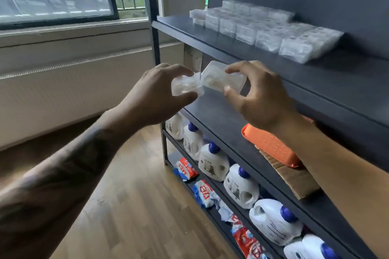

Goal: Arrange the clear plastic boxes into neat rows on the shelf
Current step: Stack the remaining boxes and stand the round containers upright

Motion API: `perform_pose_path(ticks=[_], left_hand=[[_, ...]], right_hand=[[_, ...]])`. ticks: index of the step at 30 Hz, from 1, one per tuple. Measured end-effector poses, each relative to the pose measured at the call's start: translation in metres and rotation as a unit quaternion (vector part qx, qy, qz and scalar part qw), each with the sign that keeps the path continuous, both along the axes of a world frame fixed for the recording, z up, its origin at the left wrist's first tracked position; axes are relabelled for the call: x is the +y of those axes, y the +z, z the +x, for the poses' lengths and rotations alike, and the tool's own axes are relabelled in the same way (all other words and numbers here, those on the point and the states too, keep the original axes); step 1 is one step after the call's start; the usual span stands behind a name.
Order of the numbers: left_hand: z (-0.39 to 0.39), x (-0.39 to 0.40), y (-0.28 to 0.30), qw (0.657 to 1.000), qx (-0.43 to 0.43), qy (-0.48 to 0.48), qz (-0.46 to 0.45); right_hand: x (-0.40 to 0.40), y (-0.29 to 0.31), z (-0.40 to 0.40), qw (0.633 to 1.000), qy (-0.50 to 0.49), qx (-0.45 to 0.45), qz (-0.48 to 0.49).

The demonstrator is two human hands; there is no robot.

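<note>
Before the shelf, left hand pinching small clear box, right hand pinching larger clear box

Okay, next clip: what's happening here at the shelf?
A person stands at a dark shelf unit holding one clear plastic box in each hand. The left hand grips a small box; the right hand pinches another box by its edges, and the two boxes meet in front of the shelf edge. On the top shelf, many boxes already sit in rows. Lower shelves hold white jugs, an orange tray and packets.
</note>
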State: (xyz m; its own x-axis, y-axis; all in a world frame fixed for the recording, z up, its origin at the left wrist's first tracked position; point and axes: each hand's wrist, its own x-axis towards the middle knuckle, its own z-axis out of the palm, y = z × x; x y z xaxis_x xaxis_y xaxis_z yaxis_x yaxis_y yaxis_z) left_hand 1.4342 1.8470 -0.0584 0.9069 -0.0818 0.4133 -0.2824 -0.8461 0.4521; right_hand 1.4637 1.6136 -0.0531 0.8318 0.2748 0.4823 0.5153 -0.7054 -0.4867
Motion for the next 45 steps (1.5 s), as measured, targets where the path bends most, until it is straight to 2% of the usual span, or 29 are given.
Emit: perform_pose_path(ticks=[7,15,21,25,31,38,45], left_hand=[[0.056,0.018,-0.017,0.994,0.041,-0.065,-0.078],[0.138,0.023,-0.024,0.98,0.062,-0.143,-0.12],[0.214,0.018,-0.017,0.971,0.056,-0.208,-0.103],[0.265,0.015,-0.006,0.965,0.02,-0.246,-0.093],[0.325,0.017,0.002,0.959,-0.002,-0.283,-0.024],[0.405,0.019,0.01,0.92,0.024,-0.392,0.002],[0.452,0.015,0.015,0.854,0.034,-0.519,0.003]], right_hand=[[0.014,-0.013,0.023,0.996,-0.067,0.007,0.05],[0.02,-0.021,0.07,0.99,-0.111,-0.047,0.079],[0.019,-0.015,0.124,0.98,-0.142,-0.069,0.119],[0.024,-0.01,0.159,0.977,-0.159,-0.082,0.12],[0.023,-0.002,0.192,0.974,-0.196,-0.055,0.102],[0.019,0.006,0.207,0.963,-0.254,0.022,0.088],[0.039,0.008,0.215,0.938,-0.338,0.069,0.046]])
